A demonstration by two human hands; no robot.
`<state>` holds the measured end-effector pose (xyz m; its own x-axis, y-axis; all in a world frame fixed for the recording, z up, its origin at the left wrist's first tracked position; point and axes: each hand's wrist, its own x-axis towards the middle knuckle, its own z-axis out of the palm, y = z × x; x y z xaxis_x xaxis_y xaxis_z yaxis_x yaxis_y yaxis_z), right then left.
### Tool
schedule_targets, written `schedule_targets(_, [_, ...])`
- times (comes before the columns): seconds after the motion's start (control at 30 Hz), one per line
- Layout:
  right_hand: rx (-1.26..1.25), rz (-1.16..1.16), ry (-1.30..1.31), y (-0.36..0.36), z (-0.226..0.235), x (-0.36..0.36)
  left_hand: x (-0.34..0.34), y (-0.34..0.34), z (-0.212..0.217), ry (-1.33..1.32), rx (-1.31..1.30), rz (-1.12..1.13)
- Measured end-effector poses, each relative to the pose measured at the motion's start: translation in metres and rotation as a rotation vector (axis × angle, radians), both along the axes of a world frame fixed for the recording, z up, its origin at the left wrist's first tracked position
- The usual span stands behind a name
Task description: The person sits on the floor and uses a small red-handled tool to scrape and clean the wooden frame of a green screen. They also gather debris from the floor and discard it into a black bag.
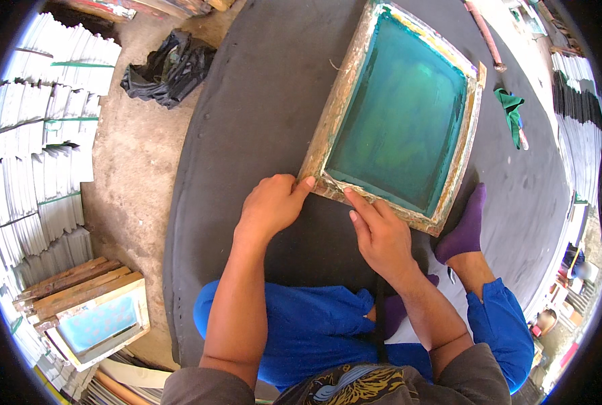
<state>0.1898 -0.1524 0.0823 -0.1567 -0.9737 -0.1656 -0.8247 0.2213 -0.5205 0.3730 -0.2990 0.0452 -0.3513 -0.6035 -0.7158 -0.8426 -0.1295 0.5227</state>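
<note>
A screen printing frame (pixel 387 111) with dark green mesh and worn, paint-stained wooden rails lies tilted across the dark padded surface in front of me. My left hand (pixel 268 206) grips its near left corner, the thumb on top and the fingers curled at the outer side. On the near rail, my right hand (pixel 385 237) has its index finger at the inner edge and its thumb against the outer edge. A thin pale strip or loose edge shows by that index fingertip; its kind is unclear. The right hand's other fingers are bent and partly hidden.
A reddish rod (pixel 484 34) and a green cloth (pixel 510 111) lie beyond the frame on the right. My purple-socked foot (pixel 464 226) rests near its right corner. On the floor at left are a black plastic bag (pixel 169 71), stacked white bundles (pixel 38 142) and another framed screen (pixel 98 322).
</note>
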Motion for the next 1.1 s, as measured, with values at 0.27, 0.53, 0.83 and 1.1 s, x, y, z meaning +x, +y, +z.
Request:
schedule_targets(0.27, [0.051,0.027,0.062,-0.008,0.005,0.001,0.006,0.005,-0.011,0.047,-0.08,0.004])
schedule_targets(0.53, [0.034,0.047,0.096,-0.009,0.002,0.003,0.0,0.001,0.003,0.005,-0.084,-0.043])
schedule_targets(0.83, [-0.008,0.068,0.113,-0.005,0.0,0.001,0.0,0.002,0.004,-0.003,-0.11,-0.037])
schedule_targets(1.1, [0.057,0.074,0.166,-0.006,0.003,0.005,-0.001,0.004,0.002,-0.017,-0.151,-0.045])
